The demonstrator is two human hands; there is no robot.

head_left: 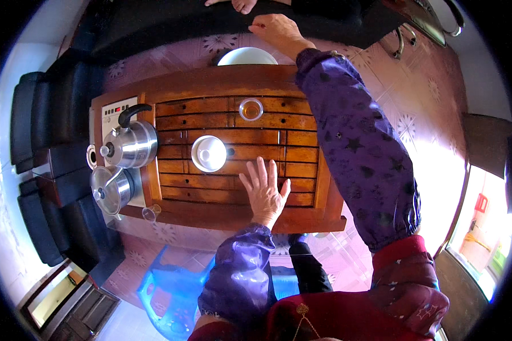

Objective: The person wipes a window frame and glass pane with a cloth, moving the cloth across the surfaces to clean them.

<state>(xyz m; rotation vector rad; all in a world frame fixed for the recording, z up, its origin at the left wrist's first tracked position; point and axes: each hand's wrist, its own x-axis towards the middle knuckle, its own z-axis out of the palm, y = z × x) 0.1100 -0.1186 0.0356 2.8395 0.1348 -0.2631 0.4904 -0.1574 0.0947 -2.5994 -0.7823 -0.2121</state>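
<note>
My left hand (267, 192) is spread, palm down, over the slatted wooden tea table (250, 221), with nothing in it. Just beyond its fingertips sits a white lidded tea bowl (209, 153). A small clear cup of amber tea (251, 109) stands farther back on the slats. My right arm stretches past the table's far edge. There my right hand (280, 33) has its fingers curled together, above and right of a white round basin (248, 56) that is partly hidden by the table. Whatever those fingers hold, if anything, is hidden.
A steel kettle (133, 145) and a glass-lidded steel pot (112, 190) stand on a white heating unit at the left. An empty clear cup (151, 213) is near the front-left corner. A blue plastic stool (173, 295) stands below; a black sofa (170, 28) lies beyond.
</note>
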